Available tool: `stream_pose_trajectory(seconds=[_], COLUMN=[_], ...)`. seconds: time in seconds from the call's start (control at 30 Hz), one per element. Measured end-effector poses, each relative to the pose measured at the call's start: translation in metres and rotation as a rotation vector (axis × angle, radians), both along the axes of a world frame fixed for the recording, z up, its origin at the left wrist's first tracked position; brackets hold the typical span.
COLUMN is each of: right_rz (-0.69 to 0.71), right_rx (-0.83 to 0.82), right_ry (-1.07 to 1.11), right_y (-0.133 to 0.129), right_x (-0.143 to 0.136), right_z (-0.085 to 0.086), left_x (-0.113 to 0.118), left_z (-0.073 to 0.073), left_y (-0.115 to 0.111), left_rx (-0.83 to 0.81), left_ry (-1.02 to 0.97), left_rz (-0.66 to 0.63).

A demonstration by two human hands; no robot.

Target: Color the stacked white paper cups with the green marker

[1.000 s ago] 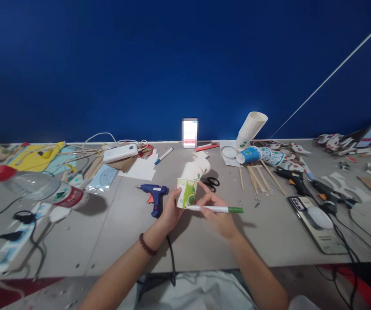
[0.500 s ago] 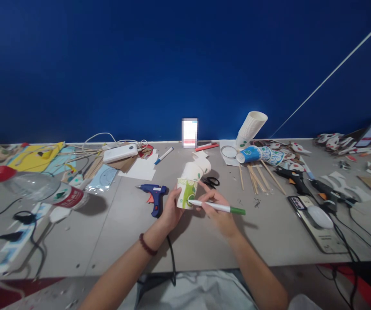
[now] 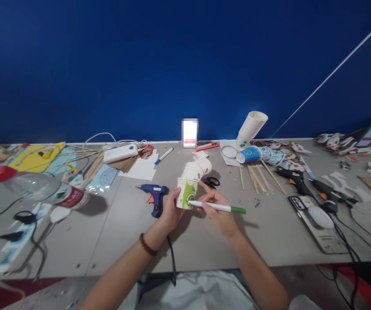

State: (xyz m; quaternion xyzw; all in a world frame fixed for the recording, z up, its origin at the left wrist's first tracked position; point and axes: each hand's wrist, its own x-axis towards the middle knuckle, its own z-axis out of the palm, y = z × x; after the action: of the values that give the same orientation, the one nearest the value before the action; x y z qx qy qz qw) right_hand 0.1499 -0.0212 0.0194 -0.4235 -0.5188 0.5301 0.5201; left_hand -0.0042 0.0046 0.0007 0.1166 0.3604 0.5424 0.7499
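My left hand is closed around a white paper cup patterned in green, its thumb along the cup's left side. Other white cups join on behind it in a bent row. Pinched in my right hand is a green marker with a white barrel; its tip touches the green part of the cup's wall. A blue hot glue gun lies just left of my left hand. Black-handled scissors rest beyond my right hand, partly hidden by it.
Blue patterned cups, a tilted cup stack and wooden sticks lie at right. Further right are a phone and black glue guns. At left stand a plastic bottle and a power strip.
Almost nothing differs. Both hands keep their hold on the cup and the marker, and the marker tip stays at nearly the same spot on the cup.
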Motion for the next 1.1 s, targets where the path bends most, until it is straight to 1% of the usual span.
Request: stream_pose_trajectory(seconds=[0.13,0.3,0.43,0.6,0.67,0.73,0.9,1.0,1.1], right_rz=[0.003,0.041,0.089,0.011,-0.021,-0.012,0.025,0.042,0.056], right_rx=[-0.033,0.049,0.083,0.051,0.047,0.043,0.048,0.077,0.127], right_ry=[-0.021,-0.072,-0.06,0.084,0.123,0.135,0.085,0.017,-0.041], right_y=[-0.001,0.001,0.0,-0.001,-0.001,-0.002,-0.004,-0.006,-0.007], right_x=[0.001,0.004,0.003,0.003,0.003,0.002,-0.001,-0.002,-0.001], right_z=[-0.004,-0.007,-0.006,-0.006,-0.006,-0.004,-0.004,-0.009,-0.014], left_x=[0.0,0.002,0.001,-0.001,-0.002,-0.002,-0.001,-0.001,-0.001], left_z=[0.001,-0.002,-0.004,0.001,0.004,0.005,0.001,0.0,0.002], left_y=[-0.001,0.0,0.001,0.001,0.001,0.001,0.003,0.004,0.004], left_rx=[-0.002,0.029,0.023,-0.055,-0.051,-0.009,0.068,0.098,0.082], left_ry=[-0.005,-0.022,-0.024,-0.056,-0.066,-0.066,-0.045,-0.041,-0.048], left_rz=[-0.004,-0.01,-0.028,-0.01,0.019,0.026,-0.025,-0.009,-0.008])
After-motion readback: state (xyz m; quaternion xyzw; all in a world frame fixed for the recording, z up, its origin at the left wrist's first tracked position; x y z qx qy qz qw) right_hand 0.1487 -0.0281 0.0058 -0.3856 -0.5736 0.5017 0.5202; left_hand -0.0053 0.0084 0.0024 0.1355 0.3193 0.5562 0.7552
